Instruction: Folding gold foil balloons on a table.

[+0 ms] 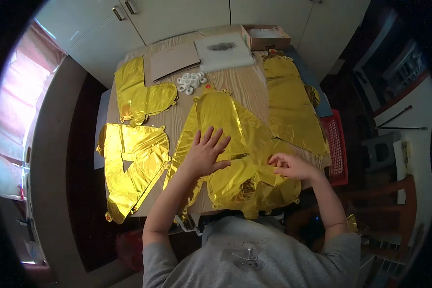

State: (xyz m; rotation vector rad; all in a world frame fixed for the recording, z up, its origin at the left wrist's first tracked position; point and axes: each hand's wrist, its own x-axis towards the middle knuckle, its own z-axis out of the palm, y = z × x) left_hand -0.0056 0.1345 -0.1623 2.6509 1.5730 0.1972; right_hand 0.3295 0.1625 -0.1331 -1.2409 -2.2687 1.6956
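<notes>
A large flat gold foil balloon (249,127) lies crumpled across the middle of the table, with more gold foil (252,189) at the near edge. Whether that is a second balloon or part of the same one, I cannot tell. My left hand (205,156) is over the middle balloon, palm down, fingers spread and holding nothing. At the foil's right side is my right hand (293,166), its fingers loosely bent and thumb apart, with no foil seen gripped. Both hands are close to the foil; contact is unclear.
Other flat gold balloons lie around: an L-shaped one (132,91) far left, one with a triangular hole (134,161) near left, a long one (293,103) right. Behind are white rings (189,82), cardboard (175,61), a clear bag (225,55) and a box (247,41). A red basket (336,144) stands right.
</notes>
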